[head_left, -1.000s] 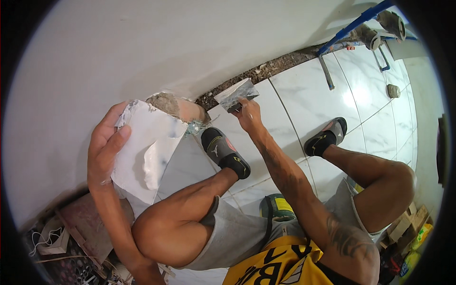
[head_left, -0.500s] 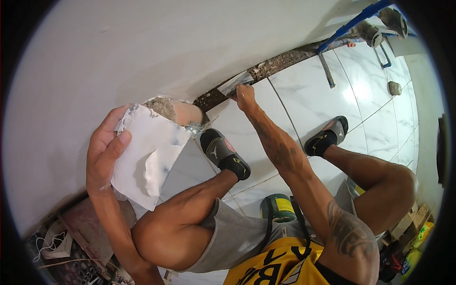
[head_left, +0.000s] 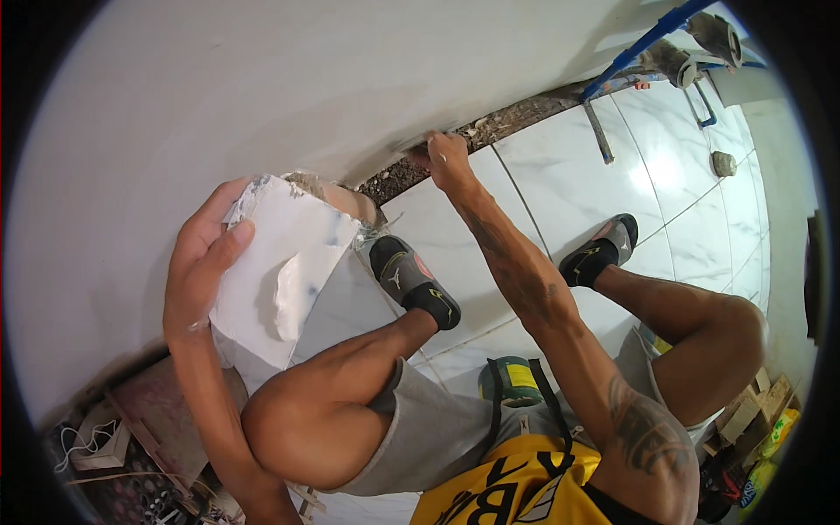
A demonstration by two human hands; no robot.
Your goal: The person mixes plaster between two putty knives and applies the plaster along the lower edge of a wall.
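My left hand (head_left: 206,249) grips a flat white board (head_left: 293,219) by its far left edge, thumb on top. On the board lies a ridge of white putty (head_left: 287,297), and dried smears crust its rim. Low against the white wall (head_left: 219,105), my right hand (head_left: 450,159) is closed on a putty knife, whose wide metal blade shows clearly only in the earlier frame; motion blurs it now. That hand is over the dark, rubble-filled gap (head_left: 394,181) between wall and floor tiles. Just past the board, a pipe stub (head_left: 352,203) with a cement-crusted end is partly hidden.
Blue pipe (head_left: 639,52) and grey pipe ends (head_left: 674,66) stand at the far right. A round stub (head_left: 724,164) rises from the tiles (head_left: 630,157). A dark green container (head_left: 512,381) sits between my legs. Boards and clutter (head_left: 157,420) lie at lower left, wood scraps (head_left: 752,407) at right.
My right hand has shifted slightly left and up toward the wall, and the blade has swung into a blur. The board in my left hand has moved a little right and up.
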